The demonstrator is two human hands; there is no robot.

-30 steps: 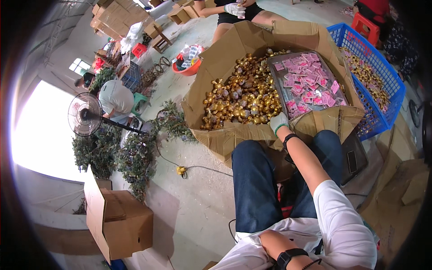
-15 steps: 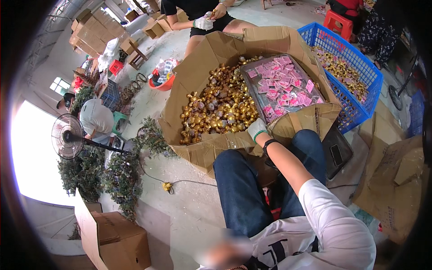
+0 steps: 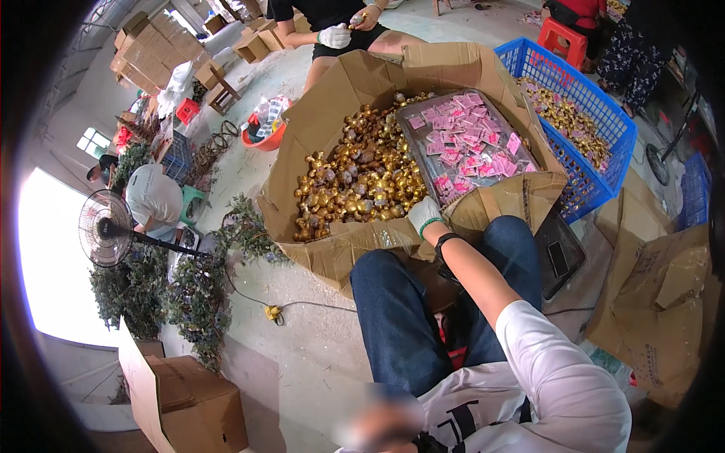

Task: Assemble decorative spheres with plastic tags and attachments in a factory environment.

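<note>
My right hand (image 3: 425,214), in a white knitted glove with a green cuff, is at the near edge of a large cardboard box (image 3: 325,260), beside a tray's lower corner. Its fingers are too small and partly hidden to show whether they hold anything. Shiny gold ball ornaments (image 3: 355,177), some with clear wrapping, fill the left of the box. On the box's right side lies a grey metal tray (image 3: 427,162) with many small pink cards (image 3: 476,136). My left hand is not in view; a blurred patch covers part of the lower edge.
Beyond the box, a seated person's gloved hand (image 3: 334,36) is near a small gold piece. A blue plastic basket (image 3: 623,151) of gold pieces stands to the right. A standing fan (image 3: 106,226), leafy branches (image 3: 200,302), a cardboard box (image 3: 196,404) and a cable are to the left.
The whole view has shifted slightly, with the scene moving a little left. My right hand stays at the box's near edge. The person opposite has lowered their gloved hand slightly.
</note>
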